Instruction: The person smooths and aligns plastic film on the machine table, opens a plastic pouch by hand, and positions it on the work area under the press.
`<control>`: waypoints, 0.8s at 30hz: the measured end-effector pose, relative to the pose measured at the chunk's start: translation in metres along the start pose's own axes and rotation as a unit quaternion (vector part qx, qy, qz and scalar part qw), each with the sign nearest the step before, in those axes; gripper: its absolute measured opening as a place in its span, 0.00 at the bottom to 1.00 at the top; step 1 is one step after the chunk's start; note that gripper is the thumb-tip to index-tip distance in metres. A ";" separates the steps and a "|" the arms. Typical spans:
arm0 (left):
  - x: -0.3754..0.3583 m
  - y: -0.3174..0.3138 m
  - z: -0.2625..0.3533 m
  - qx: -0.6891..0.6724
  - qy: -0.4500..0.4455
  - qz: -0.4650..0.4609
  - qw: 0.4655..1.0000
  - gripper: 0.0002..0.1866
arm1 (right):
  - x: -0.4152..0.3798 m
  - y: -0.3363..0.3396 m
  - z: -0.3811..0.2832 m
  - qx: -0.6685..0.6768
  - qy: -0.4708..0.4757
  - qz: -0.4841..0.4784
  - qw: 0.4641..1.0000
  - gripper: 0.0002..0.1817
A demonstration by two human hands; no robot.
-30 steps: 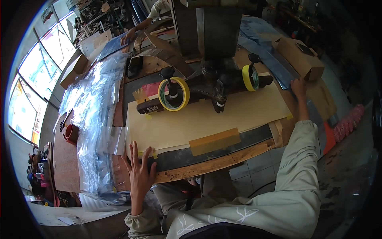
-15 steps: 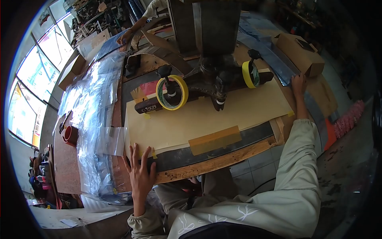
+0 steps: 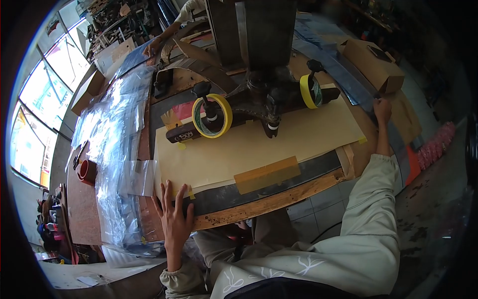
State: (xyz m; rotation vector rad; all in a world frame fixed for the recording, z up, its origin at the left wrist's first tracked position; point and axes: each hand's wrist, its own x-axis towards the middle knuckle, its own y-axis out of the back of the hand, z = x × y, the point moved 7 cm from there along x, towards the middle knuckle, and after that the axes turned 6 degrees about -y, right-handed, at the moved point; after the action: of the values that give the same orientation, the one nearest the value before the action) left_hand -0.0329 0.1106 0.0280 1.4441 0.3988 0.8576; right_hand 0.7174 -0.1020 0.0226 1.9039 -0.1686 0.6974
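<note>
My left hand (image 3: 174, 214) lies flat with fingers spread at the near-left corner of a beige paper sheet (image 3: 279, 144), beside a small clear plastic bag (image 3: 138, 178). At the right, my right hand (image 3: 382, 110) is closed at the near end of a pile of clear bluish plastic bags (image 3: 343, 74). Its fingers appear to pinch a bag's edge, though the fingertips are partly hidden. A dark press bar (image 3: 181, 133) rests above the sheet, with two yellow tape rolls (image 3: 226, 117) hung on its knobs. Brown tape (image 3: 267, 175) crosses the sheet's near edge.
Overlapping clear plastic bags (image 3: 122, 149) run down the left side, beside a red-brown tape roll (image 3: 87, 172). A cardboard box (image 3: 373, 67) stands at the right. Across the table, another person's hand (image 3: 153, 47) touches plastic. The machine column (image 3: 249, 35) rises in the middle.
My right hand has moved slightly right and toward me, with the plastic edge seeming to follow. My left hand stays in place. The view has shifted a little.
</note>
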 end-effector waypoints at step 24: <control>0.001 0.002 0.002 -0.003 0.000 -0.002 1.000 0.26 | 0.002 -0.008 0.039 0.071 0.060 -0.060 0.994 0.21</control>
State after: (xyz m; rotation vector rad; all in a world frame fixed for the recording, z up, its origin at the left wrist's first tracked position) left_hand -0.0309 0.1097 0.0301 1.4376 0.3981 0.8555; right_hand 0.7379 -0.1325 0.0069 1.9827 0.0739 0.7559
